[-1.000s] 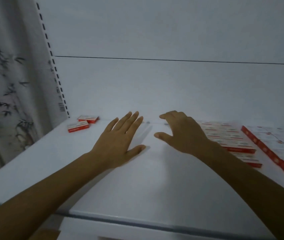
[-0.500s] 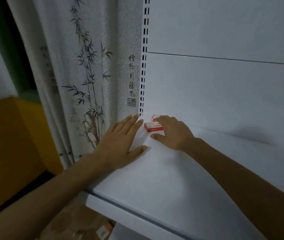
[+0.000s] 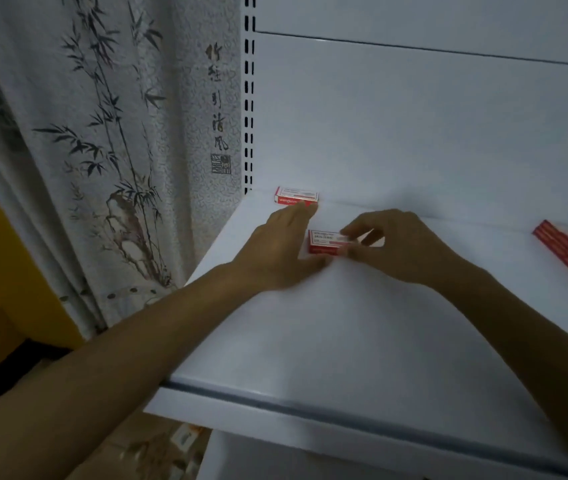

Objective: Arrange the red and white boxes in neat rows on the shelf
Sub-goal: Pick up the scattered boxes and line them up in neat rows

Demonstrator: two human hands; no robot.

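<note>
At the left back corner of the shelf (image 3: 345,323), the near box (image 3: 324,242) is pinched at its right end by the right hand (image 3: 404,247), likely to carry this stray to the row (image 3: 566,251) at far right. The left hand (image 3: 275,251) lies flat with its fingers straight, their tips at the far box (image 3: 296,195), probably to gather it next.

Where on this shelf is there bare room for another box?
The widest bare stretch of shelf lies between the forearms, down to the front edge. Another runs along the back wall, between the corner box and the red row at right. It is crowded where the left hand and right hand meet around the near box.
</note>
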